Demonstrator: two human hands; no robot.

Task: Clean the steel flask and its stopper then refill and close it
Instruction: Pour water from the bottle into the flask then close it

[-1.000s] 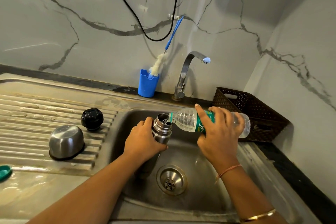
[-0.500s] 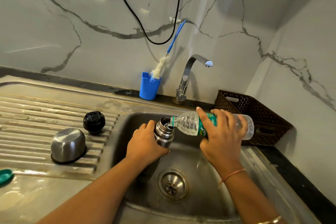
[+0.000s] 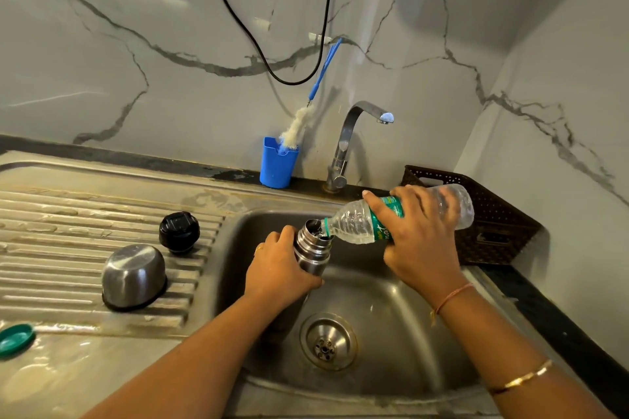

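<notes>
My left hand (image 3: 280,269) grips the steel flask (image 3: 312,247), which stands upright in the sink basin (image 3: 391,303) with its mouth open. My right hand (image 3: 420,241) holds a clear plastic water bottle (image 3: 354,224) with a green label, tipped so its neck meets the flask's mouth and water runs in. The black stopper (image 3: 179,232) sits on the ribbed drainboard (image 3: 68,214). Just in front of it the steel cup lid (image 3: 133,276) rests upside down.
A blue holder (image 3: 277,163) with a bottle brush (image 3: 299,122) stands by the wall, left of the tap (image 3: 350,139). A dark woven basket (image 3: 493,224) sits right of the sink. A green bottle cap (image 3: 15,340) lies at the counter's left edge. The drain (image 3: 328,340) shows below the flask.
The bottle's rear end has lifted a little, so it tips more steeply into the flask. Both hands keep their holds.
</notes>
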